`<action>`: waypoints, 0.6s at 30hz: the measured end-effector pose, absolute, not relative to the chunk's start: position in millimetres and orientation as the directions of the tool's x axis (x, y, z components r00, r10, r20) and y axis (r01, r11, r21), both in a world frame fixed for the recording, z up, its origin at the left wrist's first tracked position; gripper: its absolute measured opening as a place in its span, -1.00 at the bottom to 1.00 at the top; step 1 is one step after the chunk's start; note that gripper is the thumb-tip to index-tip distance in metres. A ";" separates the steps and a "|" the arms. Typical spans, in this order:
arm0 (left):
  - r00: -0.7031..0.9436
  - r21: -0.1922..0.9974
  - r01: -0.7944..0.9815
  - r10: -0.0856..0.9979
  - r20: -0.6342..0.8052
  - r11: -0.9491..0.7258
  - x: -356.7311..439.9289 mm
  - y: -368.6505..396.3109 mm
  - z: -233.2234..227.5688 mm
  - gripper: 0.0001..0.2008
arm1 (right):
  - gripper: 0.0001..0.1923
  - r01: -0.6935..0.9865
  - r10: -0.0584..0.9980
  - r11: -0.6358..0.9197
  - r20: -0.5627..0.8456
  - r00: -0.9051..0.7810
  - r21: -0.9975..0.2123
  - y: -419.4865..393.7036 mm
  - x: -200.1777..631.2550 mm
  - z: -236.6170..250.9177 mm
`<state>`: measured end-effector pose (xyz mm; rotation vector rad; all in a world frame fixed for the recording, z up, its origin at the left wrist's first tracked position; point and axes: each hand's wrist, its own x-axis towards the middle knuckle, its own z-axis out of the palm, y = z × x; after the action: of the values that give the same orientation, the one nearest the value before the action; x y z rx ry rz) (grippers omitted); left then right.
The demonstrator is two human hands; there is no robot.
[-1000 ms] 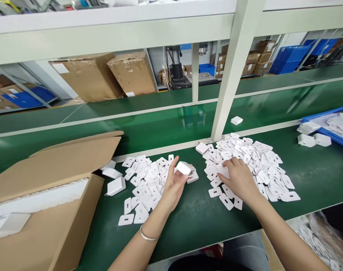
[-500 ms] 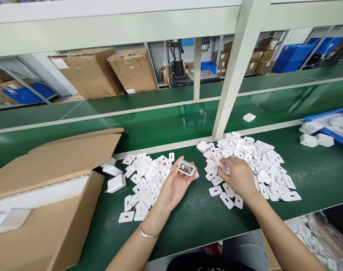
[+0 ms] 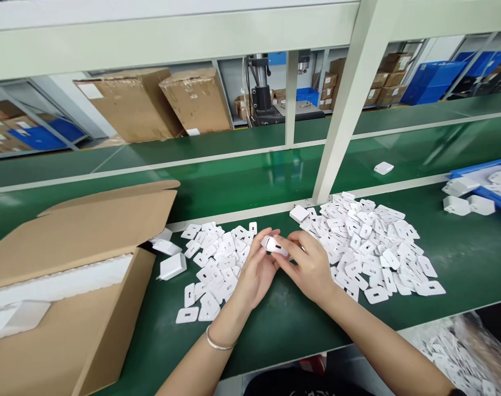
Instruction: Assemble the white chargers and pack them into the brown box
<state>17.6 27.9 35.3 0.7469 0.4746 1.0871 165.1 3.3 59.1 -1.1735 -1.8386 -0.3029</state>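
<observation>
My left hand [image 3: 255, 278] is closed around a white charger housing [image 3: 266, 241], its open end facing up. In my right hand [image 3: 312, 268] a small white end plate [image 3: 277, 247] with a dark slot is pinched by the fingertips. The plate lies tilted over the housing's open end; whether it is seated I cannot tell. Beside my left hand is a pile of slotted white plates [image 3: 217, 264]. A larger pile of such plates [image 3: 369, 242] spreads out to the right of my right hand.
An open cardboard box [image 3: 122, 319] stands at left, with a white charger [image 3: 171, 266] beside it. Another charger [image 3: 299, 214] sits by the slanted post [image 3: 343, 104]. One more charger [image 3: 384, 168] lies on the green belt [image 3: 234, 187]. A blue tray [image 3: 491, 198] is at far right.
My right hand has left the right-hand pile with a plate and moved left to the housing. My left hand still holds the housing. The charger on the belt has shifted right.
</observation>
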 end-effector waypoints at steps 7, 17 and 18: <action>0.347 0.822 -0.547 0.937 0.048 0.160 20.2 25.5 36.2 -0.70 | -0.56 0.618 0.711 0.591 0.696 -0.097 -0.518 3.6 160.3 44.4; 0.308 0.941 -0.269 0.907 0.287 -0.207 14.0 18.9 25.8 -0.73 | -0.66 0.142 0.956 0.294 0.289 -0.056 -0.945 1.1 174.1 35.8; 0.297 0.939 -0.217 0.899 0.323 -0.266 12.2 20.0 26.7 -0.73 | -0.64 0.137 0.951 0.310 0.308 -0.039 -0.941 1.7 175.6 36.7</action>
<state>12.2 20.0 26.7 1.4319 0.6751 1.2404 175.6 1.7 36.7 -1.0628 -1.4569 0.9137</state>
